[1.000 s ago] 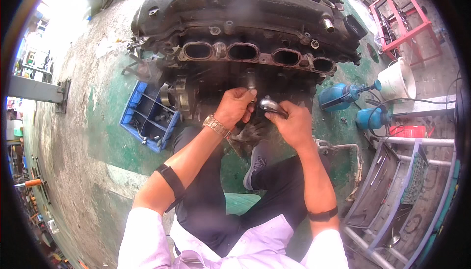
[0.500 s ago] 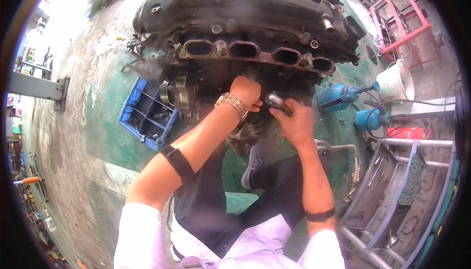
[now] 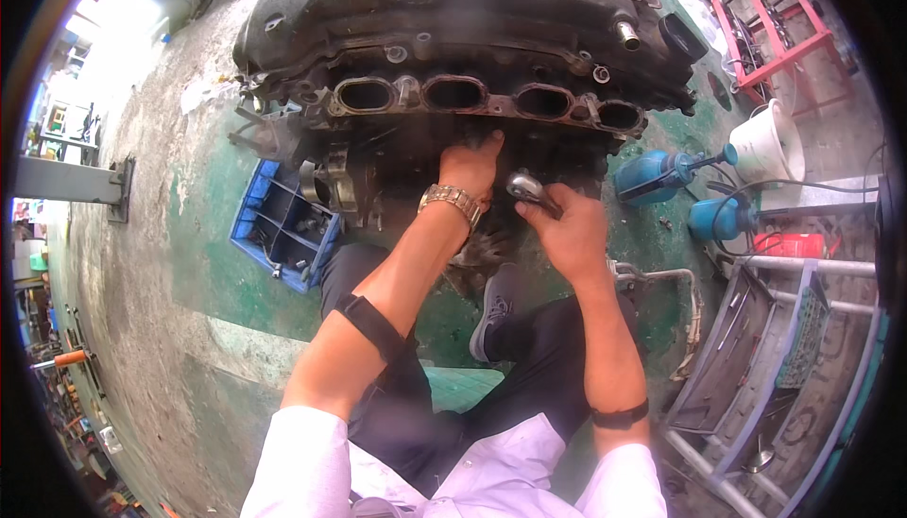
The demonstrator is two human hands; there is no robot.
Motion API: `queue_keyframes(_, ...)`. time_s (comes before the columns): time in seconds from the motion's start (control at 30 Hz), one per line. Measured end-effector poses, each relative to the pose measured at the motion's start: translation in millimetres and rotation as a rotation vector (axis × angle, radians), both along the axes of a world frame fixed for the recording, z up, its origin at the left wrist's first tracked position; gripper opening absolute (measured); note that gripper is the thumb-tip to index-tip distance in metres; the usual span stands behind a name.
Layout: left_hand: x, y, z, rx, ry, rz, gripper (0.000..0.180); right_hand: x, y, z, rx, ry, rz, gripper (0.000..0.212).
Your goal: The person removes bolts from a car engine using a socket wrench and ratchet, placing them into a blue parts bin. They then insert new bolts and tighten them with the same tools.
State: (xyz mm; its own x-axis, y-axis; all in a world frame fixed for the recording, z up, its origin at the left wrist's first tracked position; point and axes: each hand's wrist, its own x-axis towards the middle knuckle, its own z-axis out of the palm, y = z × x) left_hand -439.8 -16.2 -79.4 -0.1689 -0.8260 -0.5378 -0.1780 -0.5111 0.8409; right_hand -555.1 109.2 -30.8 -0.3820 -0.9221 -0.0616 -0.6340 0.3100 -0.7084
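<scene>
A dark, greasy engine block (image 3: 453, 22) with a row of oval ports fills the top of the view. My left hand (image 3: 468, 170), with a metal-band watch at the wrist, reaches up against its underside just below the ports. One digit points upward, while the others look curled, and whatever lies in them is lost in the shadow. Close by on the right, my right hand (image 3: 574, 230) is closed around a shiny ratchet wrench (image 3: 525, 185). Its round head faces the left wrist, a small distance from it and apart from the engine.
On the floor at left lies a blue divided parts tray (image 3: 248, 225) with small parts inside. Right of the engine are blue pump bottles (image 3: 652, 176), a white bucket (image 3: 767, 145) and a red metal frame (image 3: 770, 27). A grey metal rack (image 3: 803, 329) stands at lower right.
My left hand has shifted slightly, one digit now extended upward where the fingers were bunched, and its forearm has swung right. The right hand keeps its hold on the ratchet wrench. The view has shifted slightly.
</scene>
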Motion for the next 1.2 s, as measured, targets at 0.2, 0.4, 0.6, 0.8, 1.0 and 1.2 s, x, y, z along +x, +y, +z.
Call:
queue_keyframes(0.2,4.1,4.1,12.9,0.282,0.143,0.043,0.047,-2.2,-2.5,-6.4,-0.036,-0.019,-0.021,0.033)
queue_keyframes(0.4,6.3,7.0,7.2,0.374,0.445,0.102,0.039,-3.4,-0.9,-5.6,-0.054,-0.002,-0.024,0.033)
queue_keyframes(0.6,15.4,5.2,-9.3,0.503,0.761,0.106,0.041,-1.0,-2.3,-2.7,-0.068,0.015,-0.032,0.031)
queue_keyframes(0.8,31.7,9.6,-29.3,-0.443,0.669,-0.289,0.067,-1.7,-2.9,-3.4,-0.085,-0.020,-0.026,0.030)
queue_keyframes(1.0,39.4,28.1,-11.3,0.454,0.721,0.088,0.053,-1.4,-1.3,-2.7,-0.120,-0.017,-0.027,0.030)
queue_keyframes(1.2,36.8,35.1,14.5,0.310,0.552,0.097,0.034,-1.7,1.3,1.9,-0.134,-0.021,-0.029,0.030)
